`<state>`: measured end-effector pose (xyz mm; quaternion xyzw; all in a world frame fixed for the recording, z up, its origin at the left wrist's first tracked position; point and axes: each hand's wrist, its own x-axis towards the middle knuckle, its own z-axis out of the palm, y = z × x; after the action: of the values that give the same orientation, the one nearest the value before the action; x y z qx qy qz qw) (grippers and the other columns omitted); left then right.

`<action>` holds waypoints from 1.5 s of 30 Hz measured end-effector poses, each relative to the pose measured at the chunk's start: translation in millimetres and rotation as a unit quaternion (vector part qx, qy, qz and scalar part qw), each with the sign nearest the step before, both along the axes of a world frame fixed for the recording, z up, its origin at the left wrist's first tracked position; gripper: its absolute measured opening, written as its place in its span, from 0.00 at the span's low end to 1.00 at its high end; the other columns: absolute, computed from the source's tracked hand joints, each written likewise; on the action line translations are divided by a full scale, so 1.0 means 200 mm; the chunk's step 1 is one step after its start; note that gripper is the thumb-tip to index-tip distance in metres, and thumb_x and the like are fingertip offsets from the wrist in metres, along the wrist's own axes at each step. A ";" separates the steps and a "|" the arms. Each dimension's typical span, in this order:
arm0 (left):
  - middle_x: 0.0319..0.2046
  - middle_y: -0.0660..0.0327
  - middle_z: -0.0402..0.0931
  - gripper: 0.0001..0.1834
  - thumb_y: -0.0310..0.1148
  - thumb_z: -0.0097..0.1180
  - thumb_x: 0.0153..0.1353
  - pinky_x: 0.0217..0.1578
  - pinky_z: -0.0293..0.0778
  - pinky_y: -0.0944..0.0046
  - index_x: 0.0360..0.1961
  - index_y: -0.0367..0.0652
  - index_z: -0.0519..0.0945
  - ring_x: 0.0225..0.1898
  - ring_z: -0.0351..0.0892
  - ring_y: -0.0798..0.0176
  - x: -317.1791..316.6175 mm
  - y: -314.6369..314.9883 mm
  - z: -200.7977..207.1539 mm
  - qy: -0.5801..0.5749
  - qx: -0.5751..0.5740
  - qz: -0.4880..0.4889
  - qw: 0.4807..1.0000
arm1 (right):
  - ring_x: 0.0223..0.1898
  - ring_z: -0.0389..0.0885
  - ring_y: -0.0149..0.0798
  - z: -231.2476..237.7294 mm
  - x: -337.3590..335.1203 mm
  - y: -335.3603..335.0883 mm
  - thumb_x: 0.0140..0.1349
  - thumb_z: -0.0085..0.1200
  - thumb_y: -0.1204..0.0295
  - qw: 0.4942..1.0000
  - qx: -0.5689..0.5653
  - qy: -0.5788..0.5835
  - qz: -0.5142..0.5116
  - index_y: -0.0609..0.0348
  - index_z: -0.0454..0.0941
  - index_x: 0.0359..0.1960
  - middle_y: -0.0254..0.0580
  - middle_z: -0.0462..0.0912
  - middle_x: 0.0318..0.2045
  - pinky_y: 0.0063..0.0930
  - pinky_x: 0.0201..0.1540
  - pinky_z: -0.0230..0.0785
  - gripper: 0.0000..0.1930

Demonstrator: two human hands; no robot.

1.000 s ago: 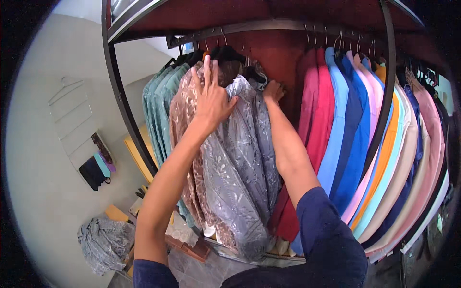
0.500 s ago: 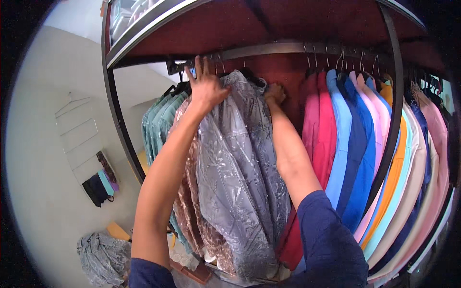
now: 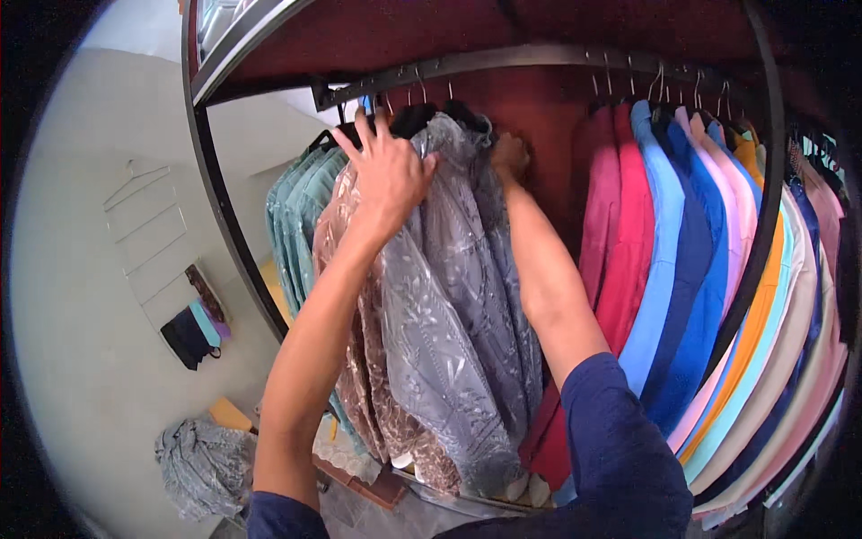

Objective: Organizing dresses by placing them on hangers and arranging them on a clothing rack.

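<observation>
A grey embroidered long-sleeved garment [image 3: 440, 296] hangs from the rail in front of me, between my forearms. My left hand [image 3: 392, 175] is at its left shoulder, with fingers spread upward toward the hangers and the thumb against the grey cloth. On the other side, my right hand [image 3: 510, 159] is curled at the garment's right shoulder; its fingertips are partly hidden. Just left of the grey cloth hang brown shiny patterned garments [image 3: 355, 368], partly covered by my left forearm. Several teal garments [image 3: 301, 207] hang beyond them.
A dark metal rail [image 3: 521, 59] runs overhead beneath a shelf. Across a gap with a dark red backing [image 3: 548, 126] hang several plain garments, among them a crimson one [image 3: 633, 234] and a light blue one [image 3: 663, 251]. Black posts frame the rack. A wire hanger rack [image 3: 144, 220] hangs on the left wall.
My view has shifted slightly, so the rail sits higher in the picture and the right-hand clothes lie farther right. Both hands remain at the grey garment's shoulders.
</observation>
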<state>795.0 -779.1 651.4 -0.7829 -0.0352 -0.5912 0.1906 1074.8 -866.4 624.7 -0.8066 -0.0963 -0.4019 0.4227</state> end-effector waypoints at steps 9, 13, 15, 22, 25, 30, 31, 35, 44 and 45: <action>0.61 0.41 0.64 0.33 0.55 0.59 0.57 0.61 0.49 0.27 0.47 0.32 0.76 0.65 0.55 0.35 -0.02 -0.10 -0.04 -0.082 0.096 -0.055 0.990 | 0.65 0.66 0.50 -0.39 -0.24 -0.10 0.62 0.57 0.65 0.869 0.401 -0.102 0.272 0.72 0.68 0.61 0.60 0.70 0.62 0.35 0.67 0.55 0.29; 0.62 0.52 0.65 0.23 0.46 0.60 0.57 0.68 0.47 0.41 0.44 0.38 0.78 0.67 0.57 0.46 -0.25 -0.28 -0.22 0.048 0.144 -0.137 0.979 | 0.68 0.58 0.55 -1.18 -0.80 0.01 0.70 0.47 0.62 0.934 0.238 -0.182 0.193 0.57 0.64 0.67 0.58 0.63 0.65 0.45 0.70 0.46 0.26; 0.62 0.53 0.66 0.22 0.45 0.59 0.58 0.69 0.45 0.41 0.46 0.40 0.79 0.67 0.56 0.47 -0.20 -0.37 -0.41 0.172 0.148 -0.158 0.961 | 0.68 0.58 0.55 -1.53 -0.91 0.05 0.71 0.45 0.62 0.963 0.156 -0.070 0.211 0.56 0.62 0.68 0.58 0.62 0.65 0.44 0.70 0.46 0.26; 0.69 0.54 0.58 0.29 0.53 0.48 0.62 0.72 0.27 0.41 0.57 0.45 0.77 0.73 0.45 0.50 0.06 -0.04 -1.17 0.563 0.216 0.131 0.787 | 0.68 0.59 0.55 -2.46 -1.00 -0.09 0.68 0.50 0.58 0.909 0.135 0.301 0.253 0.57 0.66 0.64 0.58 0.63 0.65 0.44 0.69 0.50 0.27; 0.69 0.51 0.59 0.30 0.52 0.54 0.57 0.73 0.28 0.44 0.55 0.43 0.78 0.73 0.46 0.49 -0.06 0.27 -1.21 0.518 0.204 0.130 0.821 | 0.67 0.58 0.58 -2.06 -0.95 -0.01 0.64 0.56 0.56 0.962 0.223 0.082 0.136 0.58 0.66 0.63 0.61 0.63 0.64 0.47 0.68 0.51 0.30; 0.67 0.49 0.60 0.29 0.50 0.56 0.56 0.73 0.30 0.46 0.53 0.42 0.79 0.73 0.47 0.49 -0.05 0.24 -1.19 0.508 0.152 0.068 0.845 | 0.71 0.46 0.65 -1.32 -0.46 0.05 0.63 0.55 0.50 0.959 0.252 -0.099 0.089 0.53 0.55 0.71 0.65 0.45 0.71 0.54 0.70 0.43 0.40; 0.67 0.48 0.61 0.28 0.49 0.56 0.56 0.73 0.31 0.46 0.53 0.42 0.79 0.73 0.47 0.49 -0.06 0.21 -1.21 0.499 0.142 0.030 0.854 | 0.71 0.44 0.67 -1.28 -0.37 0.06 0.62 0.54 0.47 0.963 0.250 -0.055 0.081 0.52 0.53 0.72 0.66 0.44 0.71 0.55 0.70 0.42 0.41; 0.68 0.49 0.59 0.23 0.41 0.47 0.60 0.74 0.31 0.47 0.53 0.40 0.79 0.73 0.45 0.49 -0.09 0.24 -1.19 0.519 0.133 0.050 0.843 | 0.73 0.42 0.62 -1.18 -0.10 0.30 0.62 0.49 0.39 0.942 0.264 0.070 0.196 0.55 0.45 0.73 0.65 0.43 0.72 0.47 0.73 0.37 0.47; 0.69 0.47 0.56 0.25 0.35 0.44 0.60 0.74 0.30 0.46 0.57 0.38 0.75 0.74 0.44 0.49 -0.22 0.42 -1.28 0.493 0.141 0.086 0.854 | 0.69 0.57 0.55 -1.11 -0.12 0.64 0.66 0.45 0.61 0.923 0.111 0.012 0.369 0.57 0.64 0.67 0.54 0.62 0.68 0.43 0.72 0.47 0.28; 0.68 0.46 0.57 0.25 0.35 0.44 0.60 0.74 0.31 0.46 0.57 0.37 0.75 0.74 0.44 0.47 -0.22 0.39 -1.30 0.497 0.153 0.098 0.849 | 0.68 0.59 0.54 -1.19 -0.13 0.65 0.67 0.44 0.62 0.922 0.130 0.009 0.365 0.56 0.66 0.65 0.53 0.64 0.67 0.43 0.71 0.48 0.26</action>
<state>750.1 -701.3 391.6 -0.9254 0.0788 -0.0993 0.3572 1049.8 -735.5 386.9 -0.6572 -0.3266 -0.2216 0.6422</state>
